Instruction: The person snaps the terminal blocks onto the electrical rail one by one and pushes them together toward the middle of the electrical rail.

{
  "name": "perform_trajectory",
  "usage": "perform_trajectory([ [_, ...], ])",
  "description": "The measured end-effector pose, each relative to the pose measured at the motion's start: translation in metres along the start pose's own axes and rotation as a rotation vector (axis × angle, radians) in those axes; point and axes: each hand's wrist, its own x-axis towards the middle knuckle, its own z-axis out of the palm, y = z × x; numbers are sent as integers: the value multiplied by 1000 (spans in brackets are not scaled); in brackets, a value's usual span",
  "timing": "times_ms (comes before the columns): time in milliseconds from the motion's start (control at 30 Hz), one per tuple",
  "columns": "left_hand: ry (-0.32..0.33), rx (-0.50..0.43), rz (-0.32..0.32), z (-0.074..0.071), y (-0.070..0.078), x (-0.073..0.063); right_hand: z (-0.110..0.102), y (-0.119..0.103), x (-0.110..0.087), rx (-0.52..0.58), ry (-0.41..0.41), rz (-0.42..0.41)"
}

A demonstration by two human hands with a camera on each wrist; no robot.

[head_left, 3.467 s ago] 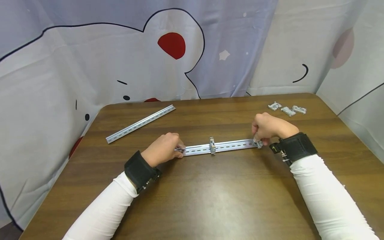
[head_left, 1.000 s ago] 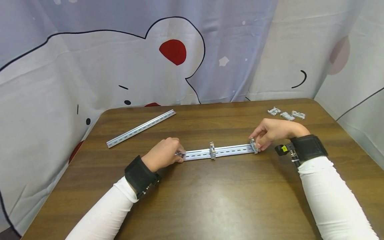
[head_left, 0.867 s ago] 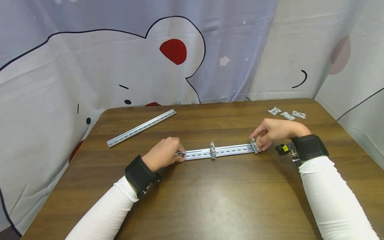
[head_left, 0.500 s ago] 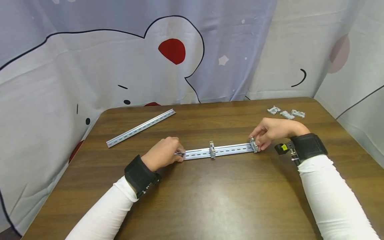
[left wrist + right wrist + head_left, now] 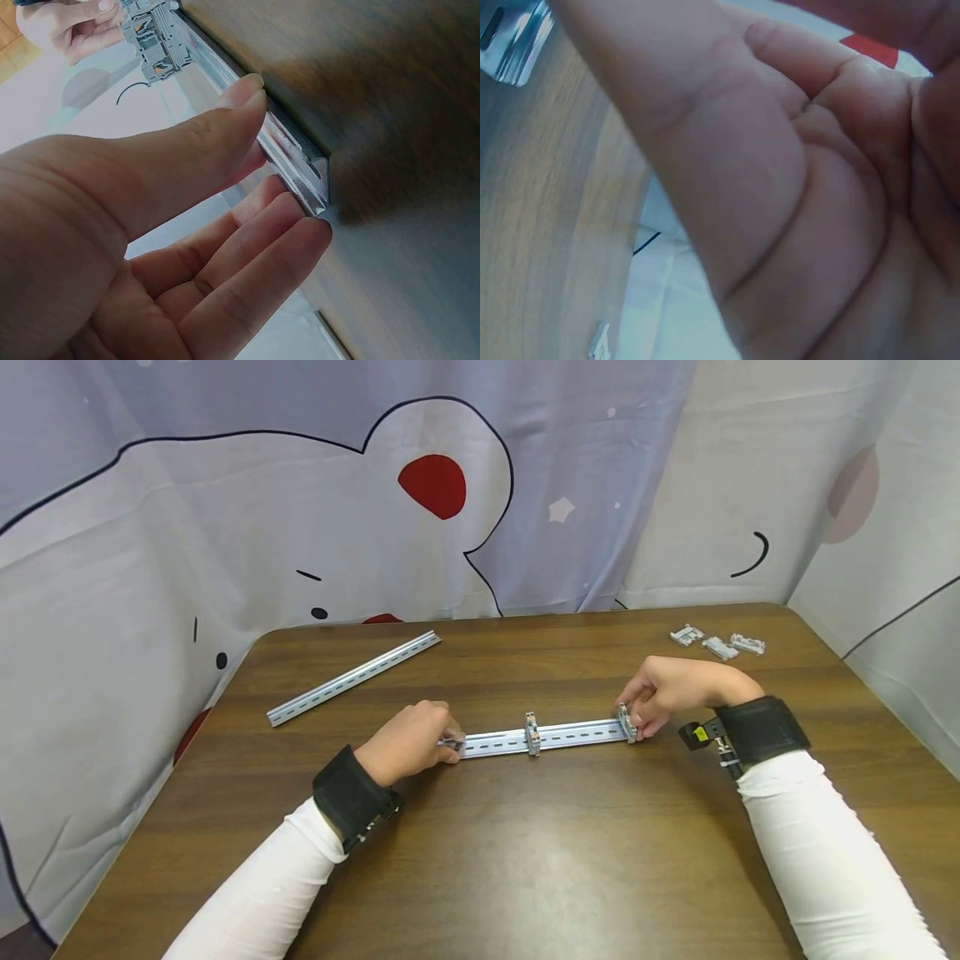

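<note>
A slotted metal DIN rail (image 5: 577, 734) lies across the table in the head view. My left hand (image 5: 408, 743) pinches its left end between thumb and fingers; the left wrist view shows the thumb on one edge of the rail (image 5: 296, 176). One grey terminal block (image 5: 532, 734) stands upright across the rail near its middle. Close to the right end, my right hand (image 5: 675, 685) pinches a second terminal block (image 5: 626, 723), which stands across the rail. The right wrist view shows mostly palm and the rail's end (image 5: 517, 45); the pinched block is hidden there.
Another DIN rail (image 5: 352, 679) lies slanted at the back left. Three loose terminal blocks, one of them a white-grey piece (image 5: 720, 648), lie at the back right of the wooden table (image 5: 480, 877). A patterned curtain (image 5: 300, 527) hangs behind the table.
The block in my right hand, low at the rail's end 3.5 s ago, now stands upright across it. In the last half second it and the hand have shifted slightly left. My left hand stays put.
</note>
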Motion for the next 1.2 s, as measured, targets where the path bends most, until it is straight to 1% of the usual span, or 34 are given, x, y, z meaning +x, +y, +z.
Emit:
perform_trajectory([
  [133, 9, 5, 2, 0, -1, 0, 3, -7, 0, -30, 6, 7],
  [333, 2, 1, -10, 0, 0, 0, 4, -7, 1, -39, 7, -7],
  [567, -3, 1, -10, -1, 1, 0, 10, -5, 10, 20, -6, -15],
  [767, 2, 4, -6, -1, 2, 0, 16, -9, 12, 7, -6, -22],
  [867, -2, 6, -16, 0, 2, 1, 18, -8, 14, 26, -5, -23],
  [1067, -15, -1, -23, 1, 2, 1, 24, -3, 26, 88, -26, -65],
  [1200, -8, 4, -12, 1, 1, 1, 30, -6, 32, 106, -12, -76],
])
